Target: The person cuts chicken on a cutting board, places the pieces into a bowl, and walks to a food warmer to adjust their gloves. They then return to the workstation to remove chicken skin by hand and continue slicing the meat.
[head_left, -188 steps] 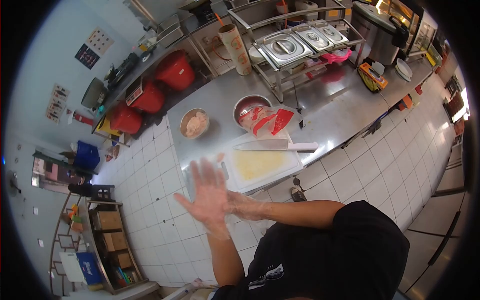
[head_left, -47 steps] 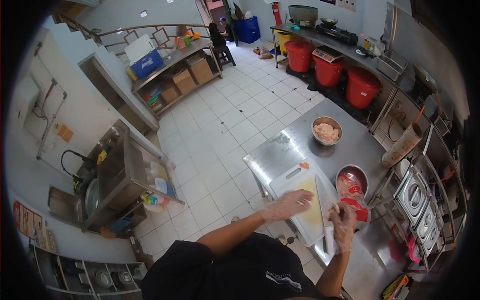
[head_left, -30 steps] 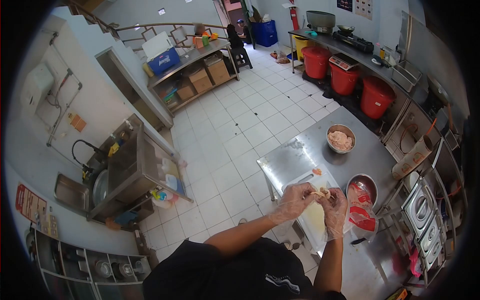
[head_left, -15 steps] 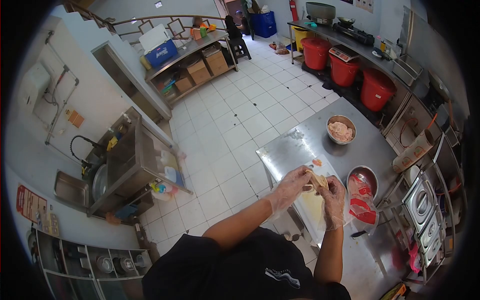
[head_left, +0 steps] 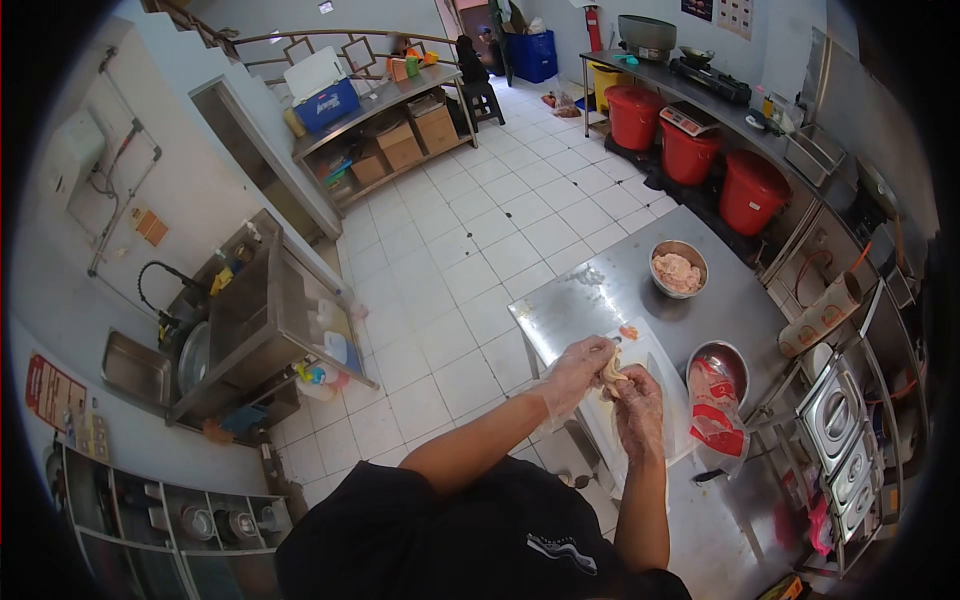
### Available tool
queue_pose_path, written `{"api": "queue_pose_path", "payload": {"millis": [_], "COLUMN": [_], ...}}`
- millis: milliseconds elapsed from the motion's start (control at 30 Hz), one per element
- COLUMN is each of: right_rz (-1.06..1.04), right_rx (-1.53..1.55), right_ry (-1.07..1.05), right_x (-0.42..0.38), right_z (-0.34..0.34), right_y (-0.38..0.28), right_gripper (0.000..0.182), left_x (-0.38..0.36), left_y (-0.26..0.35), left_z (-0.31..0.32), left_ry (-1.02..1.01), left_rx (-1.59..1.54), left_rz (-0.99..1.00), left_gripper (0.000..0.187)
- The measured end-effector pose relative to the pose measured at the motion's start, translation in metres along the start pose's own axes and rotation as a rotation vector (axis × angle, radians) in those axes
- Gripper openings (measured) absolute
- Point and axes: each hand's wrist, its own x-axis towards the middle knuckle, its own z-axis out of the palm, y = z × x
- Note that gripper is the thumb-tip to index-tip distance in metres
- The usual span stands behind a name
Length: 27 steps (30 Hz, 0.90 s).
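My left hand and my right hand, both in clear plastic gloves, meet over a white cutting board. Pinched between their fingers is a pale, soft folded piece of food; its exact kind cannot be made out. Small orange scraps lie at the board's far end. Beyond the hands stands a metal bowl of pinkish raw meat. To the right, a plastic bag with red print hangs partly over a second metal bowl.
The board rests on a steel table. A black handle lies right of the board. Lidded metal pans stand on a rack at the right. Red bins line the far counter, and a sink unit is at the left.
The folded piece has turned and bunched up smaller between my fingers. My right hand has shifted slightly left and down, closer to my left hand. The whole view has tilted slightly.
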Motion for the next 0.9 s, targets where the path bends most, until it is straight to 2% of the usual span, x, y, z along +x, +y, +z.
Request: {"api": "queue_pose_path", "payload": {"millis": [33, 133, 300, 333, 433, 467, 567, 600, 700, 733, 800, 900], "right_rz": [-0.012, -0.110, -0.154, -0.174, -0.198, -0.181, -0.097, -0.049, 0.008, 0.035, 0.097, 0.034], "right_rx": [0.011, 0.154, 0.298, 0.334, 0.345, 0.266, -0.141, -0.288, -0.466, -0.456, -0.440, -0.417], "right_ry": [0.003, 0.069, 0.169, 0.198, 0.202, 0.260, 0.265, 0.302, 0.230, 0.228, 0.229, 0.223], "right_x": [0.000, 0.002, 0.005, 0.007, 0.010, 0.008, 0.004, 0.003, -0.005, -0.007, -0.011, -0.009], "right_z": [0.000, 0.009, 0.005, 0.002, -0.019, -0.023, -0.041, -0.035, -0.022, -0.016, -0.005, -0.017], "right_y": [0.004, 0.012, 0.013, 0.014, 0.016, 0.015, 0.010, 0.005, -0.001, -0.001, -0.003, 0.011], "right_gripper": [0.011, 0.012, 0.014, 0.013, 0.013, 0.010, 0.008, 0.005, 0.009, 0.009, 0.012, 0.013], "left_x": [-0.002, 0.002, 0.006, 0.008, 0.007, 0.004, 0.001, 0.000, -0.004, -0.007, -0.007, -0.009], "left_y": [0.002, -0.006, -0.009, -0.010, -0.019, -0.018, -0.027, -0.023, -0.021, -0.018, -0.015, -0.020], "left_z": [0.001, -0.008, -0.007, -0.010, -0.024, -0.029, -0.028, -0.024, -0.020, -0.015, -0.016, -0.016], "left_ry": [0.027, -0.037, 0.017, 0.011, -0.156, -0.209, -0.246, -0.241, -0.354, -0.351, -0.351, -0.327], "left_rx": [0.060, -0.087, -0.051, -0.020, 0.338, 0.491, 0.526, 0.486, 0.481, 0.505, 0.512, 0.457], "left_rz": [-0.011, -0.003, 0.044, 0.050, 0.040, -0.029, 0.159, 0.136, 0.074, 0.107, 0.055, 0.030], "left_gripper": [0.026, 0.026, 0.026, 0.026, 0.030, 0.040, 0.050, 0.059, 0.061, 0.054, 0.047, 0.030]}}
